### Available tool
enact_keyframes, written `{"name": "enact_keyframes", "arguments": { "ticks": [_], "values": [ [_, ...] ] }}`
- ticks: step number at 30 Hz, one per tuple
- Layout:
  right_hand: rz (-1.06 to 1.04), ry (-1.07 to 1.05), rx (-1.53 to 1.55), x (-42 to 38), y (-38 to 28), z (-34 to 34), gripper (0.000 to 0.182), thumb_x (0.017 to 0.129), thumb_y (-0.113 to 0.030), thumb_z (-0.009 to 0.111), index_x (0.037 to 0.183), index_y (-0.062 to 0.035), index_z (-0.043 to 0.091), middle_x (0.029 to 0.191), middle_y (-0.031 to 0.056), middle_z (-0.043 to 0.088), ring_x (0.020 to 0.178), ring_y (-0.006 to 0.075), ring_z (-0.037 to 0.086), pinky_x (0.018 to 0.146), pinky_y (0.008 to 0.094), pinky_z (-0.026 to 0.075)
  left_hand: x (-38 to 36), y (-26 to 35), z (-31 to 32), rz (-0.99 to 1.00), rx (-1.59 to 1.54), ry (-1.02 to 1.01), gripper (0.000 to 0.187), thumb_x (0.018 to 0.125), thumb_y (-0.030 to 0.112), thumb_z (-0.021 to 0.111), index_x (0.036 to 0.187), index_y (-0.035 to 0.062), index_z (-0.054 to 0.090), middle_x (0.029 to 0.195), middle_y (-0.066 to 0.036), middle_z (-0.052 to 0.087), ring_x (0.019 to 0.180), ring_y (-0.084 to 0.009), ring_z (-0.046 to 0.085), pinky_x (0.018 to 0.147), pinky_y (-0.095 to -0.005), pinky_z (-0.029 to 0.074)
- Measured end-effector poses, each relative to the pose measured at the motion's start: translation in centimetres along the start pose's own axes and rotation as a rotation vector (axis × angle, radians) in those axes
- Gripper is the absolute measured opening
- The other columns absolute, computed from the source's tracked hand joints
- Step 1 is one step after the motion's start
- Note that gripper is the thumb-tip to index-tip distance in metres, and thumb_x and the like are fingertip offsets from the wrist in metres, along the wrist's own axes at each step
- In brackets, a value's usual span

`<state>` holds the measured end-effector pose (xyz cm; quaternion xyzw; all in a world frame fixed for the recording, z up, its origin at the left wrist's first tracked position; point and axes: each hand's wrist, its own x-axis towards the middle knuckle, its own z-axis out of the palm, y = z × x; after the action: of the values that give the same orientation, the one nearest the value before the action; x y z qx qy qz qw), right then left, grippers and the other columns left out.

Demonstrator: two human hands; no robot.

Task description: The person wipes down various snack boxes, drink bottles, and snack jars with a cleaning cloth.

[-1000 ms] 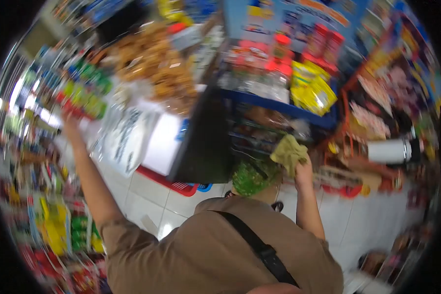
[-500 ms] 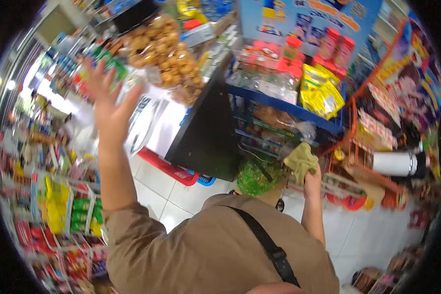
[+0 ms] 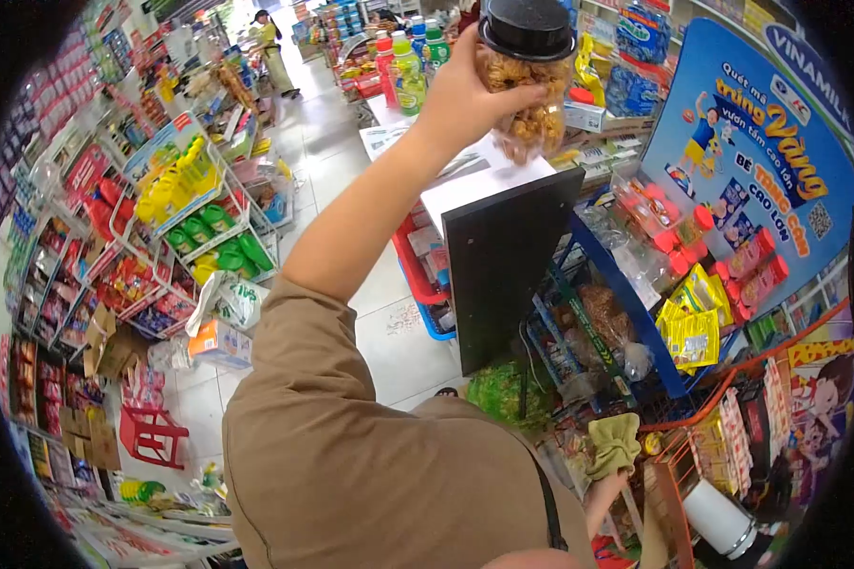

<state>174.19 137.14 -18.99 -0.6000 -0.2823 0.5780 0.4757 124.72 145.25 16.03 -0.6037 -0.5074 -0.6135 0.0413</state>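
Observation:
At the top of the view my left hand [image 3: 474, 95] is closed round a clear plastic jar [image 3: 529, 119] with a black lid [image 3: 529, 28]. Golden-brown snack pieces fill the jar, and my thumb lies across its front while the other fingers are partly hidden. The jar is over the white counter top [image 3: 489, 175], near the dark side panel [image 3: 508, 256]. Low on the right, my right hand [image 3: 605, 493] grips a bunched olive-green cloth [image 3: 614, 446], beside an orange wire rack.
Colourful bottles [image 3: 406, 76] stand on the counter beyond my left arm. Right of the panel is a blue display shelf [image 3: 669, 365] with red-lidded jars and yellow packets. Red and blue baskets [image 3: 417, 270] sit below the counter. Stocked shelves line the left; a person [image 3: 273, 55] stands far off.
My left hand was open and raised over the counter; now it holds the snack jar. The view has swung round, and the cloth stays in my right hand.

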Motion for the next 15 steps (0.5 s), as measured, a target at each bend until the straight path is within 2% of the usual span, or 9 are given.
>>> {"name": "enact_keyframes", "arguments": {
  "ticks": [1,3,4,6,8,11,14,15],
  "values": [
    [0.016,-0.003,0.015,0.5,-0.3,-0.3,0.042,0.090,-0.018,0.048,0.129,-0.0050,0.038,0.120,0.0091,0.048,0.106,0.0205,0.049,0.086,0.0310,0.042,-0.4,1.3,-0.1,0.215,-0.038,0.048,0.068,0.064,0.016,0.079,0.117,0.0006,0.039,0.103,-0.014,0.059,0.097,-0.0217,0.058,0.083,-0.0322,0.047],
    [-0.041,-0.059,0.067,1.2,-1.4,0.5,0.044,0.089,-0.020,0.048,0.129,-0.0041,0.037,0.121,0.0095,0.048,0.106,0.0205,0.049,0.088,0.0314,0.041,-2.4,6.3,-0.1,0.366,-0.023,0.227,0.065,0.064,0.009,0.078,0.117,0.0002,0.041,0.102,-0.012,0.060,0.095,-0.0206,0.059,0.084,-0.0334,0.047],
    [-0.092,-0.103,0.103,1.4,-2.2,1.2,0.045,0.089,-0.021,0.048,0.129,-0.0036,0.036,0.121,0.0096,0.047,0.107,0.0205,0.049,0.088,0.0316,0.040,-3.4,8.1,-1.7,0.435,0.263,0.079,0.065,0.063,0.009,0.078,0.118,0.0001,0.043,0.108,-0.011,0.058,0.097,-0.0195,0.059,0.085,-0.0323,0.047],
    [-0.203,-0.209,0.191,1.6,-4.1,2.9,0.047,0.088,-0.024,0.048,0.129,-0.0027,0.036,0.122,0.0100,0.047,0.108,0.0205,0.048,0.090,0.0320,0.039,-6.0,10.8,-0.4,0.473,0.100,0.140,0.065,0.063,0.013,0.078,0.117,0.0000,0.044,0.108,-0.012,0.057,0.098,-0.0215,0.057,0.086,-0.0328,0.045],
    [-0.313,-0.333,0.291,1.0,-6.3,4.9,0.050,0.088,-0.026,0.048,0.129,-0.0018,0.035,0.123,0.0104,0.046,0.108,0.0205,0.048,0.091,0.0324,0.038,-9.2,11.8,1.9,0.435,-0.049,0.067,0.065,0.062,0.016,0.077,0.116,-0.0001,0.045,0.108,-0.014,0.055,0.099,-0.0234,0.056,0.087,-0.0334,0.043],
    [-0.467,-0.552,0.472,-1.3,-9.1,8.0,0.053,0.087,-0.030,0.048,0.129,-0.0004,0.034,0.124,0.0110,0.045,0.110,0.0206,0.047,0.093,0.0330,0.037,-15.1,12.0,6.1,0.290,-0.248,-0.162,0.065,0.062,0.022,0.077,0.114,-0.0003,0.046,0.109,-0.015,0.054,0.100,-0.0263,0.054,0.089,-0.0342,0.041],
    [-0.590,-0.786,0.629,-4.6,-10.5,10.9,0.057,0.086,-0.033,0.049,0.130,0.0009,0.033,0.125,0.0116,0.044,0.111,0.0206,0.046,0.095,0.0336,0.035,-21.1,11.9,10.1,0.039,-0.450,-0.397,0.066,0.061,0.028,0.076,0.113,-0.0005,0.047,0.109,-0.017,0.052,0.102,-0.0291,0.053,0.090,-0.0349,0.039],
    [-0.625,-0.825,0.612,-5.6,-10.8,11.8,0.059,0.086,-0.034,0.049,0.130,0.0014,0.033,0.126,0.0118,0.044,0.111,0.0206,0.046,0.096,0.0338,0.035,-22.7,12.4,11.6,-0.102,-0.572,-0.529,0.063,0.064,0.023,0.074,0.115,-0.0005,0.046,0.113,-0.014,0.052,0.105,-0.0251,0.050,0.092,-0.0334,0.037]
  ]
}}
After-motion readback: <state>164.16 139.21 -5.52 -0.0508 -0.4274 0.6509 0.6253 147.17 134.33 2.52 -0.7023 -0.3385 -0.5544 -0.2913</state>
